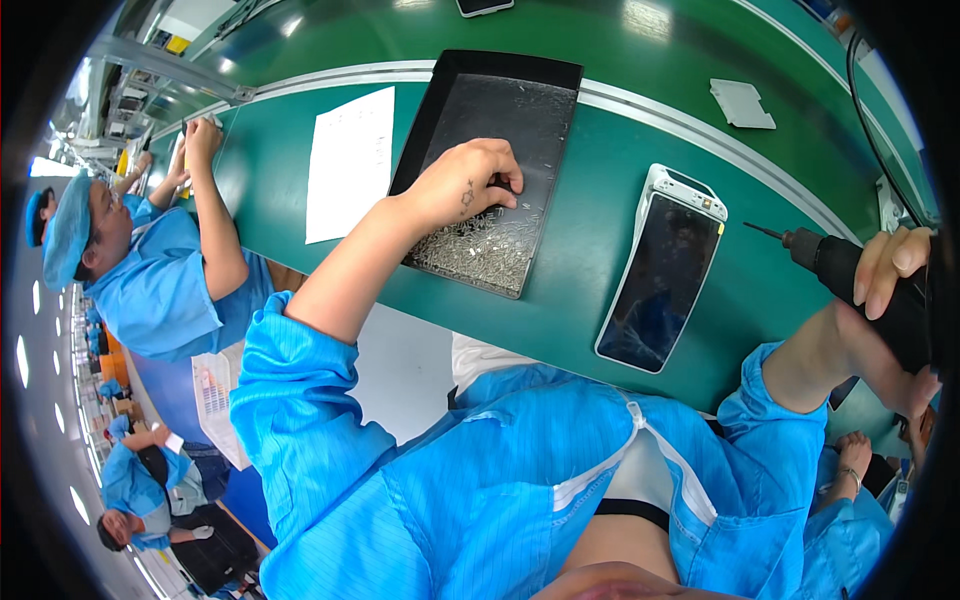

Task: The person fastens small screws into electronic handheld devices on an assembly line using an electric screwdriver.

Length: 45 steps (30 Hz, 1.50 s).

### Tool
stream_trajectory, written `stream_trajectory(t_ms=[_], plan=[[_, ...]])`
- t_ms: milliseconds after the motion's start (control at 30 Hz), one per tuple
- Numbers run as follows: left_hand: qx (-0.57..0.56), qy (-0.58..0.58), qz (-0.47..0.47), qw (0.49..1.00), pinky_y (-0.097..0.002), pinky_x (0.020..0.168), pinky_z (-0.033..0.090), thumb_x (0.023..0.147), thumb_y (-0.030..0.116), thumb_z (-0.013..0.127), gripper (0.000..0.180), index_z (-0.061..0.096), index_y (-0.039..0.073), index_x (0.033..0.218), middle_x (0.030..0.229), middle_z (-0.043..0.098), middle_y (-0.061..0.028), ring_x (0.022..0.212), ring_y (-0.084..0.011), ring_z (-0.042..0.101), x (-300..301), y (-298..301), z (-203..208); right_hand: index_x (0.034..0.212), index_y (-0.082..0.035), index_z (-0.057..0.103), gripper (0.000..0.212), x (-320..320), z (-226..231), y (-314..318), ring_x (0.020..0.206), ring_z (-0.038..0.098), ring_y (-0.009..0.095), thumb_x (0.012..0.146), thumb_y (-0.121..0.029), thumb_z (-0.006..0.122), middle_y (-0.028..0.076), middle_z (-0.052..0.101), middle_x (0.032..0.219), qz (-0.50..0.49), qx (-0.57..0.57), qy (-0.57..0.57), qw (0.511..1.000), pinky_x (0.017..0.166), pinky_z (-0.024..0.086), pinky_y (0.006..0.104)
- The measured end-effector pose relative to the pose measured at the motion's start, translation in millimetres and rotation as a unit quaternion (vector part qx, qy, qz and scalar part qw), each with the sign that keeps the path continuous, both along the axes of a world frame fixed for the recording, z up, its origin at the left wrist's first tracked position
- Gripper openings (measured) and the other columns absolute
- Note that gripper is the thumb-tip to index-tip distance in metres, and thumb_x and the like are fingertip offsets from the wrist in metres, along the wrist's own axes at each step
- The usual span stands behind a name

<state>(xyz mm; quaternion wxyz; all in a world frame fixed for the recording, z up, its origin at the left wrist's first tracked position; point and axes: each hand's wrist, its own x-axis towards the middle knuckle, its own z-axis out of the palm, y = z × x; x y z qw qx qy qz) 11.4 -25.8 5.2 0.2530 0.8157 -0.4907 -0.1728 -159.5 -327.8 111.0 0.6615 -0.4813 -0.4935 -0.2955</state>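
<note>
My left hand [470, 185] reaches over a black tray [485, 110], its fingers curled and the fingertips close together near the tray's right side. Whatever the fingertips pinch, if anything, is too small to make out. Many small silvery screws [465, 262] lie heaped at the tray's near end, with a few scattered farther up. On the right, my right hand [890, 270] is wrapped round a black electric screwdriver [830, 258], whose thin bit points left above the bench. Between the two hands, a white handheld payment terminal [665, 280] lies on the green mat, its dark screen facing up.
A white paper sheet [350, 165] lies left of the tray. Behind runs a metal rail [640, 98], with a flat white plastic part [742, 103] on the green surface beyond. A black cable [868, 125] hangs at right. A co-worker in blue [165, 280] works at left.
</note>
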Motion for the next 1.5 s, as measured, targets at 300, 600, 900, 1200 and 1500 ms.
stream_trajectory(t_ms=[300, 600, 900, 1200, 1500], plan=[[-0.251, 0.053, 0.112, 0.960, -0.0249, 0.064, 0.044, 0.073, 0.000, 0.059, 0.006, 0.054, 0.001, 0.075, 0.078, 0.056, -0.0060, 0.071, -0.0137, 0.053, -1.4, 2.4, 17.5, 0.119, 0.014, 0.035, 0.080, -32.1, -2.0, 2.7, 0.055, 0.045, 0.011, 0.064, -0.041, 0.056, 0.019, 0.049, 0.092, -0.158, 0.018, 0.123, 0.980, 0.047, 0.035, 0.0220], [-0.420, 0.524, 0.085, 0.736, -0.0237, 0.071, 0.050, 0.073, -0.012, 0.059, 0.026, 0.049, -0.002, 0.094, 0.082, 0.059, -0.0105, 0.076, -0.0140, 0.060, -131.7, -81.8, 2.4, 0.109, 0.003, 0.038, 0.067, -27.5, -0.1, 33.5, 0.057, 0.048, 0.010, 0.067, -0.042, 0.065, 0.011, 0.046, 0.086, -0.004, 0.059, 0.179, 0.982, 0.048, 0.041, 0.0204], [-0.450, 0.482, 0.080, 0.747, -0.0265, 0.076, 0.051, 0.073, -0.014, 0.056, 0.026, 0.048, -0.004, 0.095, 0.085, 0.060, -0.0142, 0.080, -0.0171, 0.061, -134.4, -90.7, -4.4, 0.103, -0.002, 0.038, 0.060, -31.9, -4.1, 26.2, 0.055, 0.052, 0.011, 0.068, -0.040, 0.068, 0.012, 0.048, 0.084, -0.052, 0.049, 0.177, 0.982, 0.046, 0.045, 0.0207], [-0.440, 0.430, 0.093, 0.783, -0.0312, 0.074, 0.052, 0.075, -0.013, 0.055, 0.024, 0.046, -0.001, 0.093, 0.082, 0.059, -0.0152, 0.078, -0.0184, 0.060, -132.8, -92.1, -0.9, 0.102, -0.002, 0.038, 0.060, -29.8, -4.1, 27.1, 0.055, 0.052, 0.011, 0.068, -0.041, 0.067, 0.011, 0.048, 0.084, -0.040, 0.050, 0.175, 0.982, 0.046, 0.045, 0.0202], [-0.429, 0.412, 0.084, 0.800, -0.0318, 0.076, 0.052, 0.075, -0.014, 0.054, 0.024, 0.045, -0.002, 0.094, 0.085, 0.059, -0.0162, 0.080, -0.0192, 0.061, -132.2, -90.8, 0.9, 0.101, -0.001, 0.038, 0.060, -30.0, -3.3, 26.7, 0.055, 0.052, 0.011, 0.067, -0.041, 0.068, 0.011, 0.048, 0.084, -0.032, 0.058, 0.165, 0.984, 0.045, 0.044, 0.0195]])
